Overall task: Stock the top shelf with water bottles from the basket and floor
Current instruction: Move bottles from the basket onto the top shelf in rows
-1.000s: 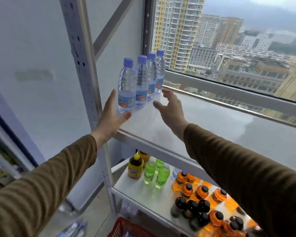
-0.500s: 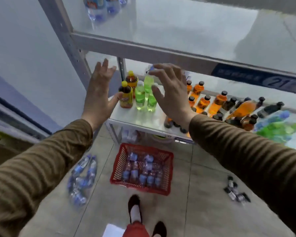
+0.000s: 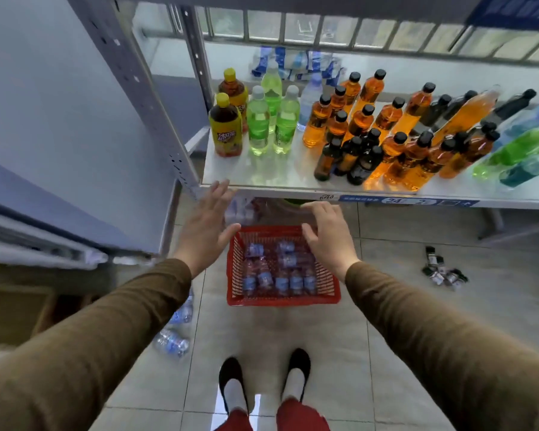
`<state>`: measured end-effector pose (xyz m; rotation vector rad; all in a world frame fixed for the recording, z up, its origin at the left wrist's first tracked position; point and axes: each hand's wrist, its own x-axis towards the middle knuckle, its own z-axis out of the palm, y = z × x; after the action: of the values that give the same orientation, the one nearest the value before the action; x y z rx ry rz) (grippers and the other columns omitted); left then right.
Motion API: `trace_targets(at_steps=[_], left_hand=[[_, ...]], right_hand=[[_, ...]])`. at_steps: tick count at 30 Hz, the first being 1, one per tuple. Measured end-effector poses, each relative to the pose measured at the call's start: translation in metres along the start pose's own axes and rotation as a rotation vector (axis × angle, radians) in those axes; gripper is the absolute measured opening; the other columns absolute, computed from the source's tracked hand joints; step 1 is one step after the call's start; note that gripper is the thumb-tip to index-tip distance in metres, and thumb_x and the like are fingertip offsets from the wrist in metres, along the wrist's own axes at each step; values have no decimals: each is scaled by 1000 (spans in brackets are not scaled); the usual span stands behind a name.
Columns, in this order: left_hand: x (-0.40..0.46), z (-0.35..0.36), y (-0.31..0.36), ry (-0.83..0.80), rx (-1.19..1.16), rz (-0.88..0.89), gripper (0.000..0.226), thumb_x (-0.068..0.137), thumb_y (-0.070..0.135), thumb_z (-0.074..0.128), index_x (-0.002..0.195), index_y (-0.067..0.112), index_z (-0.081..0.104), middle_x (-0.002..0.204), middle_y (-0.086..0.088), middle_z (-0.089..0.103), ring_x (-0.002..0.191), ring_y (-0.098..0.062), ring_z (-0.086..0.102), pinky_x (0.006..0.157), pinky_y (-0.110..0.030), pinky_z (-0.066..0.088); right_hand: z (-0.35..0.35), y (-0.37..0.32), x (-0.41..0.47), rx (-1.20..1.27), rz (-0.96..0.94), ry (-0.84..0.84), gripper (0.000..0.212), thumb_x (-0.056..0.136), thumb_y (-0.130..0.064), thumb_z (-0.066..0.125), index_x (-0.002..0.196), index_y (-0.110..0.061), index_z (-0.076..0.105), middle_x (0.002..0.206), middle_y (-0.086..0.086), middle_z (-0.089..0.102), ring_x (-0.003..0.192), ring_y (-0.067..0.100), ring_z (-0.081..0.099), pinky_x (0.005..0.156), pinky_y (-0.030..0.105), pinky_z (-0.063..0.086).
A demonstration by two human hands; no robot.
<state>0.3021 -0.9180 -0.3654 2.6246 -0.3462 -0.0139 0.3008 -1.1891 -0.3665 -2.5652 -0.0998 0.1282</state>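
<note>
On the tiled floor, directly ahead of the person's feet, sits the red basket [image 3: 283, 298], holding water bottles [image 3: 277, 275] laid in rough rows with blue labels up; it appears placed there so both hands can draw from it without stepping away from the rack. More water bottles lie loose on the floor [image 3: 173, 332] to the left, partly hidden by the left sleeve. Neither hand holds anything. Left hand [image 3: 206, 225] is extended over the basket's left rim, palm down, fingers straight and spread wide. Right hand [image 3: 329, 236] reaches over the right rim, fingers slightly bent and parted, empty. Judged posture: a two-handed reach for the next bottles. Middle shelf [image 3: 255, 178] beyond the hands carries green, orange and dark drink bottles. Top shelf is out of view. Small dark items [image 3: 442, 272] lie on the floor to the right, too small to identify.
</note>
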Motion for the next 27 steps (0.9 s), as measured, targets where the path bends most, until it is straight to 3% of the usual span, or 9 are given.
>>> trace_targets(at_steps=[7, 12, 16, 20, 25, 27], left_hand=[[-1, 120, -60, -413, 38, -147, 75, 98, 37, 58, 160, 24, 18, 168, 2, 14, 155, -18, 12, 126, -42, 17], [19, 207, -97, -578, 112, -171, 73, 95, 36, 60, 157, 20, 25, 164, -5, 27, 149, -25, 28, 122, -39, 26], [38, 278, -123, -673, 133, -161, 66, 95, 31, 60, 154, 18, 32, 157, -7, 38, 141, -28, 38, 115, -40, 35], [61, 351, -156, -699, 169, -140, 62, 92, 36, 62, 149, 22, 40, 150, -8, 46, 131, -32, 49, 107, -41, 44], [85, 437, -200, -704, 181, -90, 59, 89, 36, 63, 144, 23, 46, 146, -7, 52, 128, -30, 53, 106, -43, 46], [91, 467, -216, -682, 210, -71, 69, 89, 38, 65, 150, 22, 38, 150, -7, 47, 132, -31, 49, 109, -43, 44]], right_hand=[[101, 88, -18, 337, 629, -171, 44, 98, -25, 63, 140, -15, 56, 139, 10, 59, 127, 29, 56, 111, 46, 47], [183, 157, -10, 677, 970, -127, 53, 88, -40, 65, 136, -20, 57, 133, 10, 65, 118, 32, 65, 103, 54, 54], [248, 201, 1, 858, 1082, -63, 54, 85, -41, 67, 133, -15, 61, 125, 11, 70, 112, 32, 69, 101, 55, 56], [300, 236, 13, 983, 1158, 6, 20, 103, -18, 58, 120, -11, 65, 107, 15, 74, 99, 35, 72, 84, 40, 59], [376, 291, 25, 1075, 1176, 14, 27, 101, -18, 61, 125, -6, 67, 112, 20, 76, 93, 34, 75, 66, 32, 61], [400, 309, 32, 1108, 1192, 20, 30, 101, -24, 63, 127, -10, 66, 115, 19, 76, 98, 35, 75, 71, 37, 63]])
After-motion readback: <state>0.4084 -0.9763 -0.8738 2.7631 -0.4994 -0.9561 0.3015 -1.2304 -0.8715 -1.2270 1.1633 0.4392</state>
